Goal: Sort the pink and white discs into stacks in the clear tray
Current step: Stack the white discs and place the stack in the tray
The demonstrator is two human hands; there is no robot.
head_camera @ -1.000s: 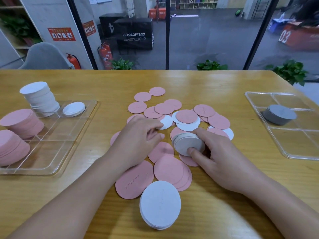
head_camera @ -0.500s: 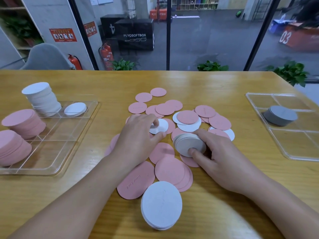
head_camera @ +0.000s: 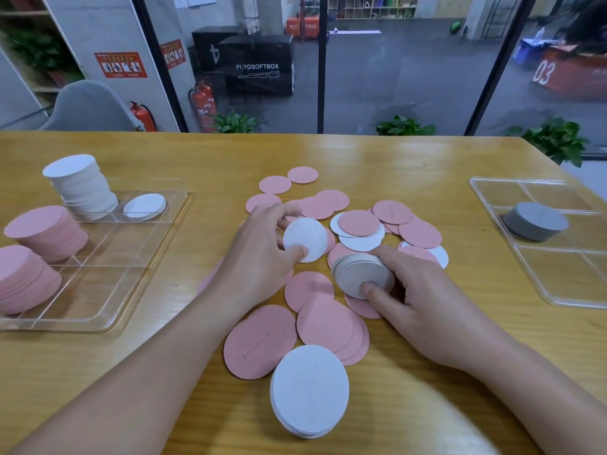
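My left hand pinches a white disc just above the pile on the bench; right hand holds a small white stack w/ curled fingers. Best to lay the disc flat on that stack, edges aligned, before carrying to the clear tray.

my left hand pinches one white disc tilted above the loose pink discs mid-table. my right hand grips a small white stack. clear tray at the table's left edge holds pink and white stacks.
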